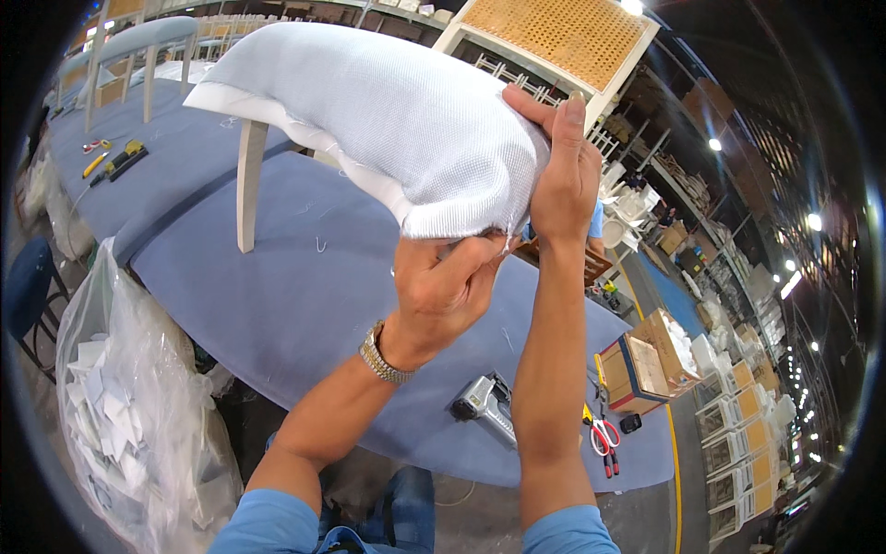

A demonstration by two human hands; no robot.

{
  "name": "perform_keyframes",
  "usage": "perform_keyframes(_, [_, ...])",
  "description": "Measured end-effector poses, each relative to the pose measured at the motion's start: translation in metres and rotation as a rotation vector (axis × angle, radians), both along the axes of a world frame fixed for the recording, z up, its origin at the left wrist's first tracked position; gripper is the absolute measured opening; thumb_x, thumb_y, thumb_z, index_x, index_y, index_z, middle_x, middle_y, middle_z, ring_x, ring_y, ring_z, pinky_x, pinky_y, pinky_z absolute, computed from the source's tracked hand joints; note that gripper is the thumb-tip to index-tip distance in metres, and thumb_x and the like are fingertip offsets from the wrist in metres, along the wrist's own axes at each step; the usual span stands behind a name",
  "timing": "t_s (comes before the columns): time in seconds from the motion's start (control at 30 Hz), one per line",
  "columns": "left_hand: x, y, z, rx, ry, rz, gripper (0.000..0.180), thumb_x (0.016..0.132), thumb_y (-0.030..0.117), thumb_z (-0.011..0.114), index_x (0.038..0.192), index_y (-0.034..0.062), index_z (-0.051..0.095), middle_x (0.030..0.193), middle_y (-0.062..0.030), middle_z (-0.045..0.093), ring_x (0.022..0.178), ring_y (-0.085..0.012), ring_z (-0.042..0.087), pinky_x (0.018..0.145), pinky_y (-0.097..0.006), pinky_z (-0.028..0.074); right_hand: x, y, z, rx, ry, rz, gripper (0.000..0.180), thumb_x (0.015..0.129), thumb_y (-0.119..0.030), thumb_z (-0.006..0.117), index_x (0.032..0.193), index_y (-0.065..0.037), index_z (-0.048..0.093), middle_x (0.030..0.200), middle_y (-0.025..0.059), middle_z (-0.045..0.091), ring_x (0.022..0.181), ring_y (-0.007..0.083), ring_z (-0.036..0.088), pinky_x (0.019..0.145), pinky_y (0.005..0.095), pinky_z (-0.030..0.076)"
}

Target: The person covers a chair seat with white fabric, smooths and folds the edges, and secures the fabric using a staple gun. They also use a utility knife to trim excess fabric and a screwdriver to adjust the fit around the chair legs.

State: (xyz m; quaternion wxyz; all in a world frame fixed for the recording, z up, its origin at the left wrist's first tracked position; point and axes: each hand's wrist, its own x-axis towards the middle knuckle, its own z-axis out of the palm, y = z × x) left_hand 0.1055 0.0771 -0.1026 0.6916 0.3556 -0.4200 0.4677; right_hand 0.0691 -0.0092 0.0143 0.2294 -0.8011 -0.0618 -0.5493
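Note:
A chair seat covered in pale blue woven fabric is tilted up over a blue padded table. One pale wooden leg shows below it, and a white layer runs along the fabric's lower edge. My left hand, wearing a metal watch, pinches the fabric edge at the seat's near corner. Around that corner's right side, my right hand grips the covered seat, thumb up and one finger over the top. Its other fingers are partly hidden. The fabric bunches in folds between both hands.
A staple gun and red-handled scissors lie on the table's near part. More tools, including a yellow cutter, lie at left. A clear bag of scraps stands at lower left. A cane chair back rises behind; boxes stand right.

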Motion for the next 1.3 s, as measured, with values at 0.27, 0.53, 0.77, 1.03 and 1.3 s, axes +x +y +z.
perform_keyframes(0.27, [-0.002,-0.002,-0.009,0.021,0.065,-0.035,0.017,0.074,-0.003,0.085,0.080,0.0005,0.069,0.087,-0.0106,0.072,0.078,-0.0220,0.067,0.070,-0.032,0.053,0.012,-0.003,0.052,-0.113,0.360,-0.004,0.070,0.107,-0.054,0.028,0.125,0.000,0.068,0.125,0.0198,0.068,0.117,0.0340,0.063,0.108,0.0343,0.041])
perform_keyframes(0.53, [-0.001,-0.005,-0.023,0.029,0.074,-0.007,0.017,0.075,-0.002,0.084,0.087,0.0022,0.072,0.091,-0.0089,0.074,0.083,-0.0238,0.065,0.080,-0.035,0.047,0.016,0.015,0.047,-0.447,0.526,-0.046,0.070,0.103,-0.061,0.035,0.137,-0.006,0.061,0.144,0.0180,0.055,0.139,0.0337,0.047,0.118,0.0384,0.033])
perform_keyframes(0.77, [-0.002,-0.006,-0.026,0.014,0.133,-0.044,0.026,0.076,0.002,0.084,0.099,0.0054,0.075,0.102,-0.0070,0.073,0.096,-0.0260,0.056,0.088,-0.038,0.035,0.008,0.020,0.027,-0.583,0.355,-0.210,0.079,0.098,-0.067,0.038,0.136,-0.002,0.061,0.144,0.0202,0.054,0.136,0.0375,0.049,0.116,0.0431,0.035])
perform_keyframes(1.03, [-0.010,-0.009,-0.027,-0.012,0.288,-0.193,0.020,0.078,-0.002,0.080,0.097,-0.0031,0.073,0.100,-0.0130,0.073,0.097,-0.0291,0.058,0.090,-0.041,0.042,0.004,0.023,0.002,-0.632,0.134,-0.249,0.075,0.099,-0.062,0.043,0.133,0.002,0.061,0.141,0.0237,0.056,0.128,0.0445,0.054,0.114,0.0470,0.037])
perform_keyframes(1.3, [-0.008,-0.012,-0.025,-0.058,0.333,-0.243,0.016,0.081,0.001,0.081,0.094,-0.0048,0.073,0.092,-0.0132,0.074,0.094,-0.0261,0.060,0.088,-0.036,0.043,-0.039,-0.009,0.016,-0.576,0.300,0.107,0.056,0.104,-0.040,0.043,0.144,-0.002,0.052,0.151,0.0219,0.048,0.142,0.0387,0.041,0.119,0.0440,0.028])
